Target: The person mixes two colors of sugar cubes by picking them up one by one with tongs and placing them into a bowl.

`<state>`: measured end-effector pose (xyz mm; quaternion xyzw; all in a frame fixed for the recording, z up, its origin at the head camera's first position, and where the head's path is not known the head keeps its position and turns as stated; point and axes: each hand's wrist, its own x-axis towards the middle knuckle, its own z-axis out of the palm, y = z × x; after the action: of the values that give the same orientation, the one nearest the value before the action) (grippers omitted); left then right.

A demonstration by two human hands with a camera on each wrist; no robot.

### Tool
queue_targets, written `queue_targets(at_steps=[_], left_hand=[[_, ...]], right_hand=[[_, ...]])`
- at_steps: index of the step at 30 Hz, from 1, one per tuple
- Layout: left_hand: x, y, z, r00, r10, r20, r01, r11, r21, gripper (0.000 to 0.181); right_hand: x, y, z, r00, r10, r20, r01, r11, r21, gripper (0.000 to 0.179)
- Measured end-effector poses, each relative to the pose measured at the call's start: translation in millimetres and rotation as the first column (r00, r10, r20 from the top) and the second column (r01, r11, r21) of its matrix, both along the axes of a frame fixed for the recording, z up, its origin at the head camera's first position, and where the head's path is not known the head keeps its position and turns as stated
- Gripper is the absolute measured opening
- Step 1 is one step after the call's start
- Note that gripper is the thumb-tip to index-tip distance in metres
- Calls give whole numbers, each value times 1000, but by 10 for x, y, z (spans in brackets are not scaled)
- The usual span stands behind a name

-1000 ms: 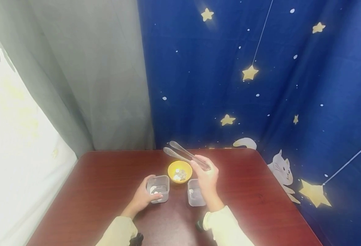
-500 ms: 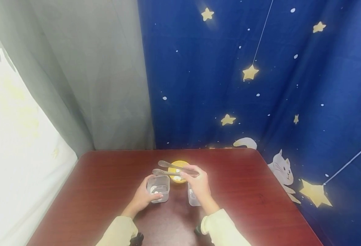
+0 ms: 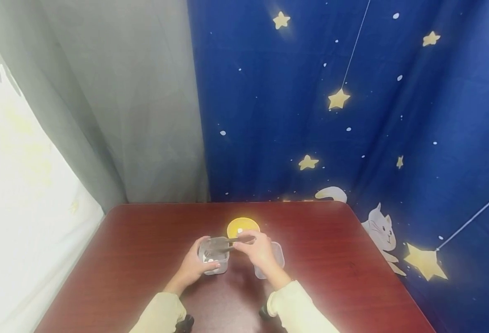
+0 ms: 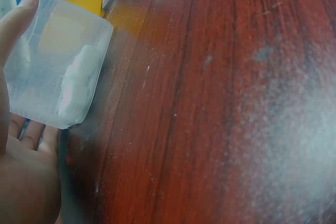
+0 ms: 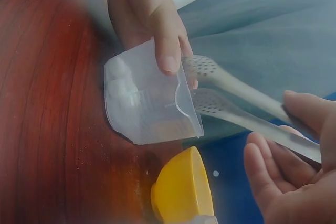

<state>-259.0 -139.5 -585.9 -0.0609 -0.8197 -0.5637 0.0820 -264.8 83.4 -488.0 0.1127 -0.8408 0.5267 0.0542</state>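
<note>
My left hand (image 3: 192, 264) grips a clear plastic container (image 4: 63, 72) around its sides, thumb on the near wall. White lumps (image 4: 79, 85) lie in the bottom of it. My right hand (image 3: 258, 252) holds metal tongs (image 5: 252, 114) by the arms. Their perforated tips (image 5: 202, 67) stand apart at the container's open top, with nothing seen between them. A yellow bowl (image 3: 236, 223) with whitish pieces in it stands behind, partly covered by the right hand. A second clear container (image 3: 278, 259) sits under and beside the right wrist, its contents mostly hidden.
Everything stands on a reddish-brown wooden table (image 3: 153, 231). A grey curtain (image 3: 161, 115) and a blue star-patterned curtain (image 3: 265, 115) hang beyond the far edge. White cloth (image 3: 28, 222) lies along the left side.
My right hand has brought the tongs down and left, from above the yellow bowl to the left container's opening. My left hand keeps its hold and has not moved.
</note>
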Motion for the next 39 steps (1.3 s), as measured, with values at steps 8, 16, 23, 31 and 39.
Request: queue_targets(at_steps=[8, 16, 23, 31, 39], left_hand=[[-4, -24, 11, 1000, -8, 14, 8, 1000, 9, 96], [-5, -19, 12, 999, -21, 25, 20, 999, 34, 96], [-12, -14, 15, 1000, -12, 27, 11, 1000, 18, 96], [-5, 3, 9, 999, -5, 32, 4, 1000, 30, 96], [-8, -7, 3, 1000, -14, 27, 13, 1000, 29, 96]], right_hand=[[-56, -74, -60, 996, 85, -21, -82, 989, 121, 27], [-117, -116, -86, 991, 128, -30, -120, 973, 196, 28], [-111, -136, -129, 996, 82, -40, -75, 985, 156, 25], [-80, -154, -179, 999, 1, -36, 2, 998, 68, 20], [-62, -174, -212, 998, 5, -59, 0, 997, 73, 21]])
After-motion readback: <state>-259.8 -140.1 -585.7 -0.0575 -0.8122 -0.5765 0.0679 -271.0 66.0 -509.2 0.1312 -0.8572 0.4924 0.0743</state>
